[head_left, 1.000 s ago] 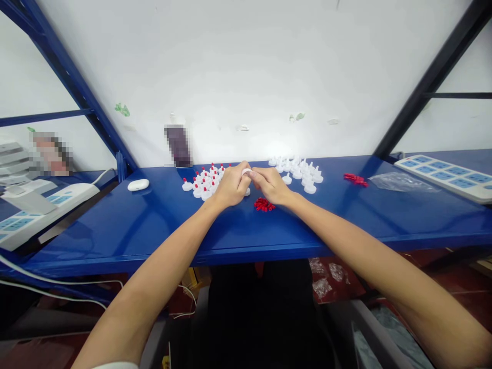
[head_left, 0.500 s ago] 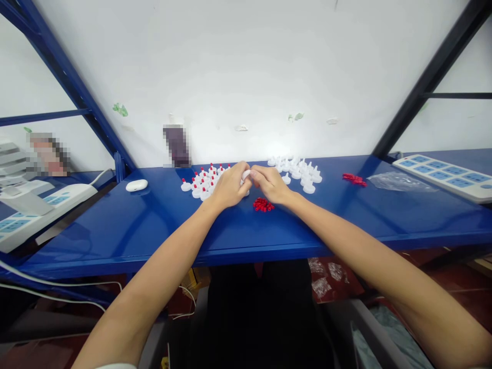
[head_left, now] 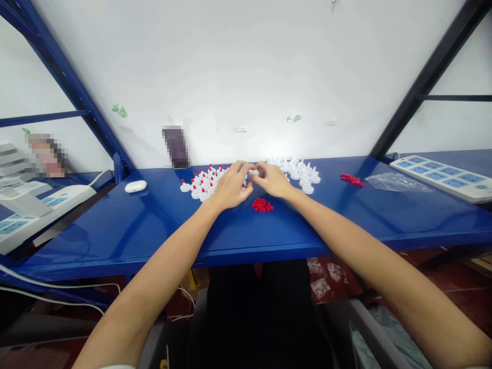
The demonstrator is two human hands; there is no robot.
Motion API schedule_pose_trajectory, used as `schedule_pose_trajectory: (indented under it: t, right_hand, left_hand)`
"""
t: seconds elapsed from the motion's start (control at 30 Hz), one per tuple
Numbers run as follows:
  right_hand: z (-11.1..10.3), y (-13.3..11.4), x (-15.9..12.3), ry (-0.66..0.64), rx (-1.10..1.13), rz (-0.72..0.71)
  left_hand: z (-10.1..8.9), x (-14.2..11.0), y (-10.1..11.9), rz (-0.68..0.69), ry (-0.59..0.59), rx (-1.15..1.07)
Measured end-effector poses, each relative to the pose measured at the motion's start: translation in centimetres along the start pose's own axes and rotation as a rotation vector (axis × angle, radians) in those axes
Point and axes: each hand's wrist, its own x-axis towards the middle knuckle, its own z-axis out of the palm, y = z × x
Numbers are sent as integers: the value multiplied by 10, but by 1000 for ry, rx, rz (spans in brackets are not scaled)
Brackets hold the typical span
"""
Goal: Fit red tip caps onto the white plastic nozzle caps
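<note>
My left hand [head_left: 232, 187] is over the right side of a group of white nozzle caps with red tips [head_left: 203, 193]. Its thumb stands apart from its fingers. Facing it, my right hand [head_left: 273, 180] has its thumb and index finger around a white nozzle cap [head_left: 252, 173], close to the left fingertips. Part of that cap is hidden by the fingers. Just nearer to me lies a small pile of red tip caps [head_left: 262, 205]. White nozzle caps without red tips [head_left: 306, 183] stand behind and to the right of my right hand.
Further right on the blue table [head_left: 161, 236] lie more red pieces [head_left: 352, 180] and a clear plastic bag [head_left: 392, 181]. A power strip [head_left: 442, 177] rests at the far right. At left are a white earbud case [head_left: 136, 186] and a phone-like blurred object [head_left: 177, 147] against the wall.
My left thumb has come away from the white nozzle cap and lowered. My hands have opened a little around it, and the cap now sits slightly farther right between them.
</note>
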Motion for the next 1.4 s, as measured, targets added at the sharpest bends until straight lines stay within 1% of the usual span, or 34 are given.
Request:
schedule_pose_trajectory:
  t: [0.1, 0.2, 0.3, 0.4, 0.47, 0.6, 0.67, 0.73, 0.87, 0.97, 1.03, 1.13, 1.23, 1.3, 1.4]
  right_hand:
    - [2, 17, 3, -85, -116, 80]
    - [4, 25, 3, -198, -156, 58]
    - [5, 26, 3, -272, -147, 20]
    - [5, 24, 2, -307, -141, 7]
    - [4, 25, 2, -273, -106, -10]
    - [1, 28, 5, -24, -40, 16]
    - [-3, 29, 7, 46, -54, 29]
    - [-9, 29, 10, 37, -116, 35]
    - [-24, 26, 9, -63, -376, 83]
    - [-34, 26, 6, -118, -559, 196]
    - [-40, 26, 4, -122, -623, 292]
    - [-46, 27, 3, -96, -645, 414]
    - [-49, 28, 4, -94, -633, 482]
    - [-48, 29, 4, -137, -603, 476]
    - [-40, 29, 4, -209, -516, 395]
  left_hand:
    - [1, 1, -2, 14, 43, 20]
    - [2, 0, -4, 2, 80, 25]
    - [2, 0, -4, -14, 59, 8]
    - [2, -1, -3, -28, 22, -14]
    - [2, 0, -2, -34, 14, -18]
    - [1, 1, -1, -44, 7, -15]
    - [1, 2, 0, -42, -7, -7]
    - [2, 1, 0, -37, -28, 15]
    - [9, -2, 0, -57, -95, 80]
    - [14, -3, 3, -69, -122, 103]
    - [15, -3, 5, -66, -145, 134]
    - [16, -3, 7, -40, -218, 237]
    - [17, -3, 7, -10, -276, 318]
    - [19, -3, 6, -3, -289, 328]
    - [20, -3, 4, -6, -289, 328]
